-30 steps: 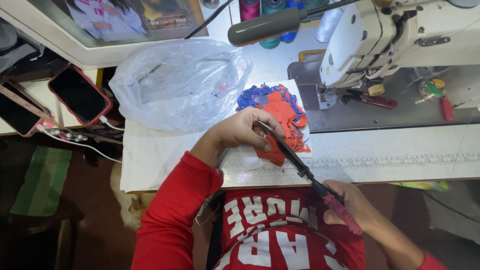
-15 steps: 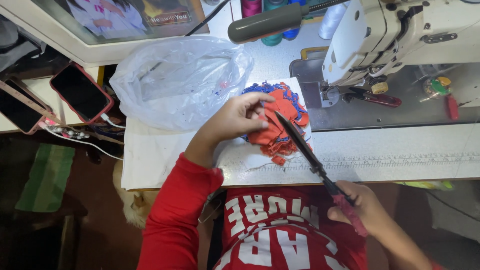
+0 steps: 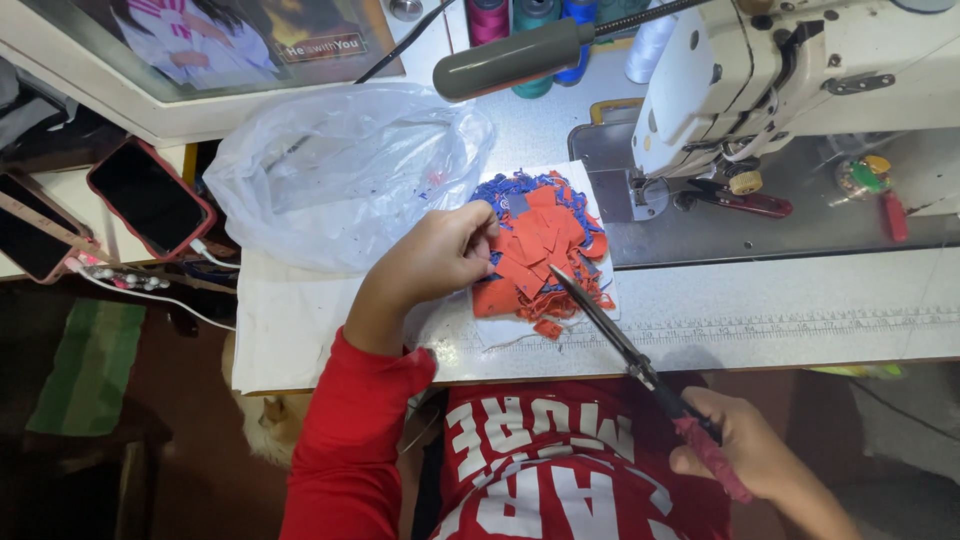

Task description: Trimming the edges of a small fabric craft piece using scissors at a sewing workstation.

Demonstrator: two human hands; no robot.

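Observation:
My left hand (image 3: 440, 255) rests curled on the left side of a heap of orange and blue fabric scraps (image 3: 545, 245), pinching some of them. The heap lies on a white cloth (image 3: 500, 325) on the sewing table. My right hand (image 3: 745, 450) grips the red-wrapped handles of long dark scissors (image 3: 625, 350) near the table's front edge. The closed blades point up and left, and their tip touches the lower right part of the heap.
A cream sewing machine (image 3: 800, 70) stands at the right with a grey lamp arm (image 3: 510, 60) over the table. A crumpled clear plastic bag (image 3: 340, 170) lies left of the heap. Thread spools (image 3: 530, 15) stand at the back. Two phones (image 3: 150, 195) lie far left.
My left hand slid up and left over the scraps. The scissors swung from under my left hand to the right, their tip now on the heap's lower right.

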